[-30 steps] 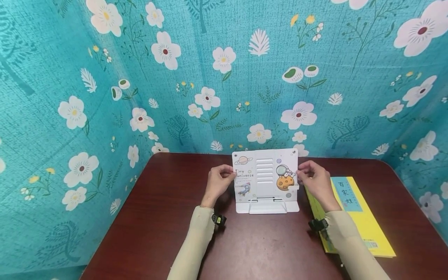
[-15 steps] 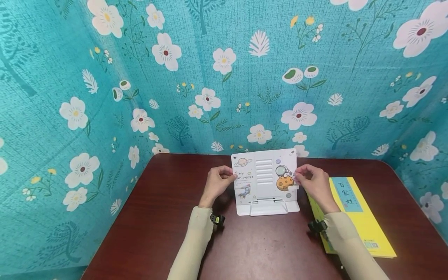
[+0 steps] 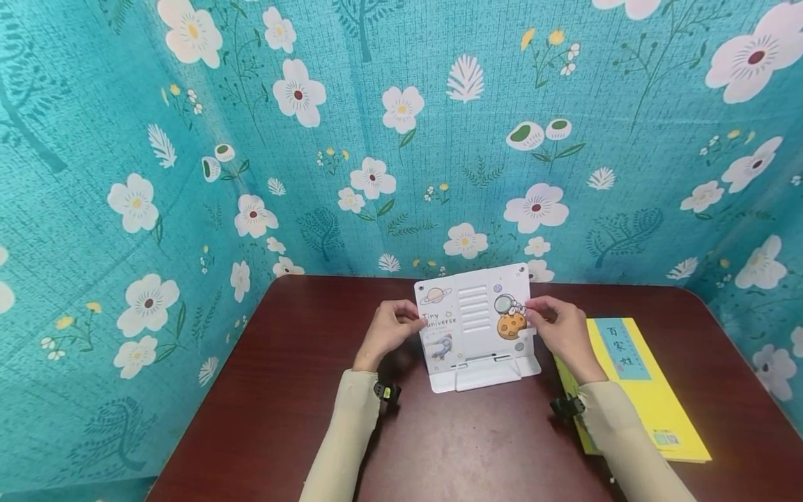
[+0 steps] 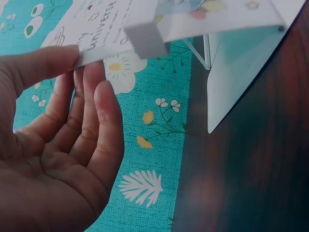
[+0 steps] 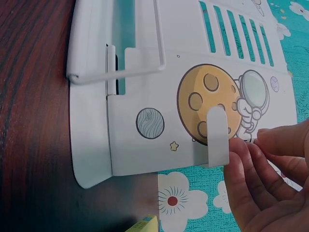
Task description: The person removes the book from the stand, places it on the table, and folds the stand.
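Note:
A white metal book stand [image 3: 475, 317] printed with planets, a rocket and an astronaut stands tilted back on the table, its wire page rest in front. My left hand [image 3: 390, 331] pinches its left edge between thumb and fingers. On the opposite edge, beside the astronaut, my right hand [image 3: 560, 333] pinches the panel. In the left wrist view the thumb of the left hand [image 4: 63, 121] lies over the panel's edge. The right wrist view has the right hand [image 5: 270, 169] at the edge close to a small white clip [image 5: 218, 137]. The stand's back is mostly hidden.
A yellow book [image 3: 652, 418] with a blue title label lies flat on the right, partly under the right forearm. The dark red-brown table [image 3: 295, 348] ends at a teal floral curtain [image 3: 401, 174] behind and at the left.
The book stand has turned slightly, its left side coming nearer and its right side going back. Both hands have kept their pinch and shifted a little with it.

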